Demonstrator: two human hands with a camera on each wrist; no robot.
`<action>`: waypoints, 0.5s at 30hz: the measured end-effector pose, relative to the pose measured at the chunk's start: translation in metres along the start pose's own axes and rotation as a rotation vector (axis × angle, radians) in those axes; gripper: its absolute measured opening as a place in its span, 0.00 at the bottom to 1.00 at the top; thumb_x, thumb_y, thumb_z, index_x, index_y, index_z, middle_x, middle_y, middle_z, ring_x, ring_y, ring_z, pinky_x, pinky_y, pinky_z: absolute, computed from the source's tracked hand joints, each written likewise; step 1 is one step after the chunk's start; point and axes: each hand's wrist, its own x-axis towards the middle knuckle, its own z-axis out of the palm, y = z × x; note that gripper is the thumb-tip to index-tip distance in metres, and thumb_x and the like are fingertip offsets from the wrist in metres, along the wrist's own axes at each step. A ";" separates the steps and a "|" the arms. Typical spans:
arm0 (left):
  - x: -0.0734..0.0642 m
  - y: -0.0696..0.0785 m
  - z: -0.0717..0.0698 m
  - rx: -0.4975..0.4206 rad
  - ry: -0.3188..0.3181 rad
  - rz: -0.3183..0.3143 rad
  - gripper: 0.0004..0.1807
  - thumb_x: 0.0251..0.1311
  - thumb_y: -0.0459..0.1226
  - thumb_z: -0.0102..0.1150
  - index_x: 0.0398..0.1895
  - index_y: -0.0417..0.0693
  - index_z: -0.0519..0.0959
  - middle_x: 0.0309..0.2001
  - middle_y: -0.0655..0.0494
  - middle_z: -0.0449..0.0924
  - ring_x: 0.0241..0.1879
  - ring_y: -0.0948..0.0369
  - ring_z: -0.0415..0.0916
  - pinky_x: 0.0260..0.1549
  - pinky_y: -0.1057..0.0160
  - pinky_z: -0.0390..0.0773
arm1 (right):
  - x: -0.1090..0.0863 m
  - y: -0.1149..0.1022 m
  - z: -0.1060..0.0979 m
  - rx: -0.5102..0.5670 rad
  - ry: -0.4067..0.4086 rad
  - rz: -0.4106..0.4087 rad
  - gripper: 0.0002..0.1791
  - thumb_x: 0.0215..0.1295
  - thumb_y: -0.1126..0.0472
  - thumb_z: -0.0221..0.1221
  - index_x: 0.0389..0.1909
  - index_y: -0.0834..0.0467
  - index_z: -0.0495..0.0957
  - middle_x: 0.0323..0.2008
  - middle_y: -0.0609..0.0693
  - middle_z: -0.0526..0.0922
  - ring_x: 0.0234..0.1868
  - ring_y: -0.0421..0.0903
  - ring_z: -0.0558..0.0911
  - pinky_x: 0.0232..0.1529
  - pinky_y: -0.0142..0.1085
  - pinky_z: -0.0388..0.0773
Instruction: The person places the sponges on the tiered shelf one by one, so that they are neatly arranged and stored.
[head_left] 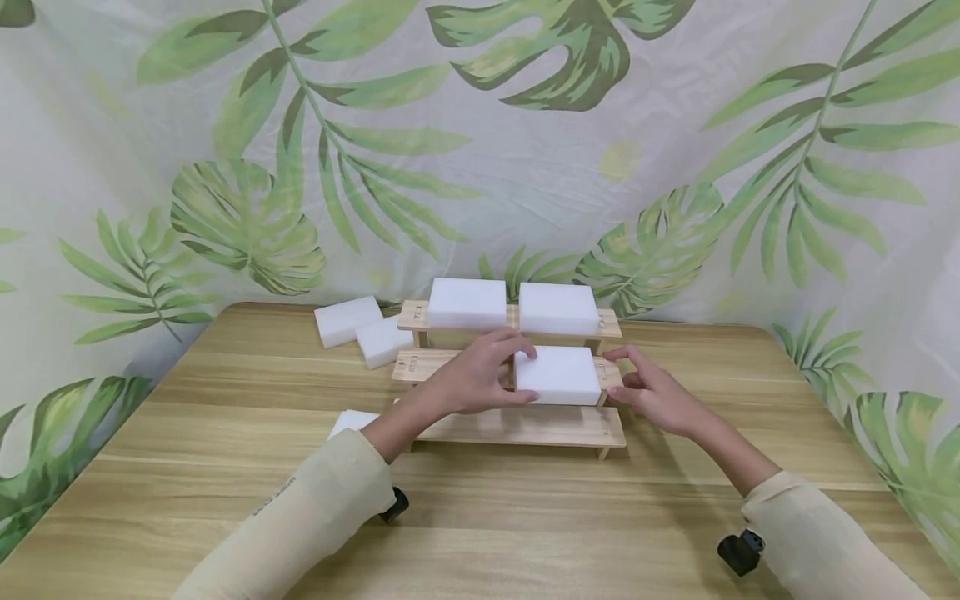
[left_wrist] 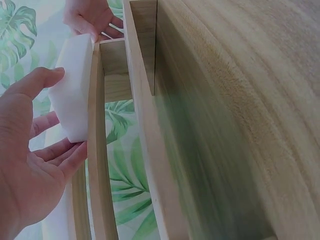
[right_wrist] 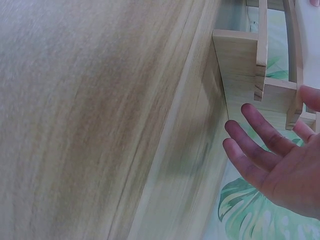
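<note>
Here's the left hand (head_left: 477,377) pinching the white block (head_left: 557,373) near the middle shelf's (head_left: 424,364) right end, the right hand (head_left: 663,402) loosely spread at that edge, so a gentle nudge, square to the front edge, should serve best.

Head view: from above, facing forward and down across the tabletop (head_left: 525,525). Wrist views: close-range, rolled sideways, both including the wooden stand (head_left: 517,427).

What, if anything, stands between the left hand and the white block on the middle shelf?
Nothing visible: the left hand holds the white block between thumb and fingers at its left end, on the middle shelf, with no other object between them.
</note>
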 end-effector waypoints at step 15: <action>-0.009 0.004 -0.007 0.069 -0.038 -0.059 0.25 0.62 0.43 0.73 0.60 0.45 0.83 0.52 0.47 0.72 0.38 0.58 0.71 0.42 0.62 0.76 | -0.001 0.002 0.000 0.008 -0.002 -0.005 0.29 0.78 0.62 0.54 0.74 0.62 0.57 0.36 0.56 0.88 0.46 0.57 0.85 0.40 0.44 0.79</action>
